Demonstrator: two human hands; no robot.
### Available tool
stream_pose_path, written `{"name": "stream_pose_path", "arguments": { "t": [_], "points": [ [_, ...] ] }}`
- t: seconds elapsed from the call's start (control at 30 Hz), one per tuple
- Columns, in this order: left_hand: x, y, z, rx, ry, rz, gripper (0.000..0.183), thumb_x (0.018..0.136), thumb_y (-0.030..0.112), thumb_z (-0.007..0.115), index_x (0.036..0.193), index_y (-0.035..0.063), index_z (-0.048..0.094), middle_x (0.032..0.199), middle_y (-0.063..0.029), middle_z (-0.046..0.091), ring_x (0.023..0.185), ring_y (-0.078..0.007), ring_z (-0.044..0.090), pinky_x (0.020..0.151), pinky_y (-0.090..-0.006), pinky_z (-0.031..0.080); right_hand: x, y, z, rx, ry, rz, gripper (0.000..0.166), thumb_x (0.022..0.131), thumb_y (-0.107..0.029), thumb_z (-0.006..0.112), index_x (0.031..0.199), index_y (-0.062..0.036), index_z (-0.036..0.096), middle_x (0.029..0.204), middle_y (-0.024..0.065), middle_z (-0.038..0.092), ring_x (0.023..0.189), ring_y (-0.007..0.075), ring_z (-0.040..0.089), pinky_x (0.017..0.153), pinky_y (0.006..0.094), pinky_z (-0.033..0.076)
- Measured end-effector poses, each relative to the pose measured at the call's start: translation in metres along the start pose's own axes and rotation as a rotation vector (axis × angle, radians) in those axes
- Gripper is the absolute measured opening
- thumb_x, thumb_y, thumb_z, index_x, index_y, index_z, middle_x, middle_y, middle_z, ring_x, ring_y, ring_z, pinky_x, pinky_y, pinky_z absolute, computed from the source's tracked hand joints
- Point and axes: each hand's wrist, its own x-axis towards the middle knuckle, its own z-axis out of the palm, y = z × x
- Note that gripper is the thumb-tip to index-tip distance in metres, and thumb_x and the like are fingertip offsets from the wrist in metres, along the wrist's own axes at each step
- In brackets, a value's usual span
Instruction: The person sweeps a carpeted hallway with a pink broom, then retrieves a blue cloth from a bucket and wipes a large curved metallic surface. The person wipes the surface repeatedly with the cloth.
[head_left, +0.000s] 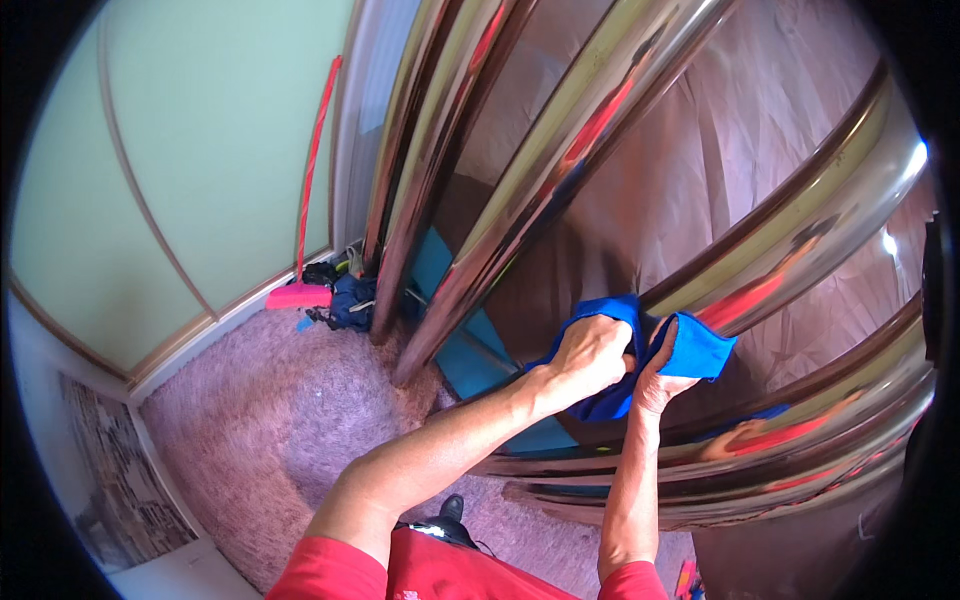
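Note:
Before me stand several tall, mirror-polished metal tubes. My left hand (589, 349) is closed around a blue cloth (611, 306), with the knuckles up. Close beside it, my right hand (658, 379) has blue cloth (699, 349) wrapped over its fingers and grips it against the side of one polished metal tube (776, 247). Whether this is one cloth or two I cannot tell. More blue fabric hangs below the hands. The lower part of that tube is hidden behind my hands and the cloth.
Another shiny tube (547, 172) rises to the left of my hands. Behind the tubes hangs creased brown sheeting (720, 150). A red broom (315, 172) leans against a pale green panel (217, 135), near a dark blue bag (352, 300). Purple carpet (262, 420) covers the floor.

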Motion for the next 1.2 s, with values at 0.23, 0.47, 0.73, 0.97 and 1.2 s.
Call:
{"name": "stream_pose_path", "arguments": {
  "t": [0.23, 0.47, 0.73, 0.97, 1.2],
  "points": [
    [-0.001, -0.017, 0.005, -0.069, -0.079, -0.038, 0.023, 0.068, 0.011, 0.071, 0.069, -0.0041, 0.054, 0.066, -0.0237, 0.056, 0.06, -0.0381, 0.057, 0.056, -0.0452, 0.044, -0.022, 0.02, 0.0, -0.086, 0.002, 0.019, 0.016, 0.086, -0.012, 0.064, 0.092, 0.0013, 0.058, 0.079, 0.0069, 0.06, 0.072, 0.0187, 0.056, 0.067, 0.0345, 0.046],
    [-0.001, -0.025, 0.009, -0.052, -0.098, -0.059, 0.021, 0.068, 0.009, 0.071, 0.066, -0.0057, 0.056, 0.064, -0.0249, 0.057, 0.057, -0.037, 0.058, 0.053, -0.0447, 0.044, -0.027, 0.005, 0.003, -0.093, 0.03, 0.071, 0.018, 0.086, -0.013, 0.064, 0.092, 0.0007, 0.056, 0.081, 0.0067, 0.058, 0.074, 0.0177, 0.054, 0.068, 0.0342, 0.045],
    [0.001, -0.023, 0.003, -0.084, -0.151, -0.072, 0.025, 0.067, 0.01, 0.073, 0.064, -0.007, 0.055, 0.062, -0.0265, 0.055, 0.057, -0.037, 0.058, 0.052, -0.0442, 0.043, -0.038, 0.02, -0.008, -0.067, -0.038, 0.196, 0.026, 0.086, -0.014, 0.064, 0.104, 0.0033, 0.056, 0.095, 0.0102, 0.06, 0.086, 0.0216, 0.055, 0.078, 0.0378, 0.045],
    [-0.001, -0.028, 0.009, -0.113, -0.118, -0.063, 0.028, 0.065, 0.013, 0.076, 0.068, -0.0068, 0.057, 0.069, -0.0284, 0.057, 0.064, -0.0416, 0.059, 0.058, -0.0456, 0.044, -0.049, 0.048, -0.017, -0.086, -0.061, 0.1, 0.039, 0.086, -0.015, 0.066, 0.116, 0.0028, 0.05, 0.107, 0.0124, 0.058, 0.096, 0.0235, 0.054, 0.087, 0.0383, 0.043],
    [-0.001, -0.034, 0.013, -0.074, -0.215, -0.228, 0.029, 0.063, 0.016, 0.075, 0.077, -0.005, 0.062, 0.076, -0.0281, 0.061, 0.074, -0.041, 0.063, 0.065, -0.0445, 0.049, -0.073, 0.067, -0.021, 0.016, -0.121, 0.254, 0.044, 0.083, -0.013, 0.065, 0.12, 0.0023, 0.047, 0.11, 0.0128, 0.054, 0.099, 0.0236, 0.052, 0.091, 0.0376, 0.042]
  ]
}}
